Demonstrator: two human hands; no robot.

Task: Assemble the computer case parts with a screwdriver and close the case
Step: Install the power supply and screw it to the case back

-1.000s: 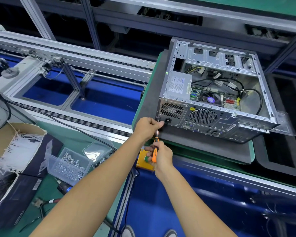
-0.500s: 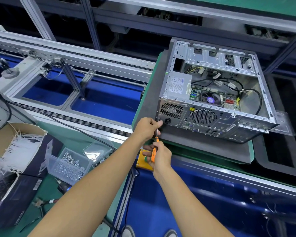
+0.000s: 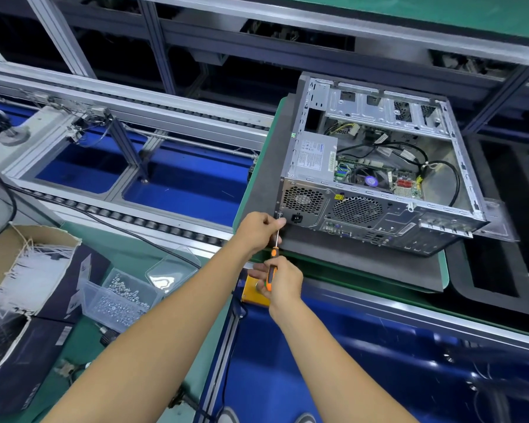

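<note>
An open metal computer case (image 3: pixel 376 206) lies on its side on a dark mat (image 3: pixel 266 178), its rear panel facing me and its inside wiring showing. My right hand (image 3: pixel 283 280) grips the orange handle of a screwdriver (image 3: pixel 272 267), whose shaft points up at the rear panel's lower left corner. My left hand (image 3: pixel 258 228) pinches the shaft near its tip, right at that corner. Whether a screw sits on the tip is hidden by my fingers.
A clear plastic box of screws (image 3: pixel 119 297) with its lid beside it stands on the green bench at left. A cardboard box (image 3: pixel 28 257) with white ties is further left. A yellow block (image 3: pixel 252 293) lies under my right hand. Roller conveyor rails (image 3: pixel 129 215) cross behind.
Both hands and the screwdriver stay at the case's lower left rear corner; my right hand has shifted slightly on the handle.
</note>
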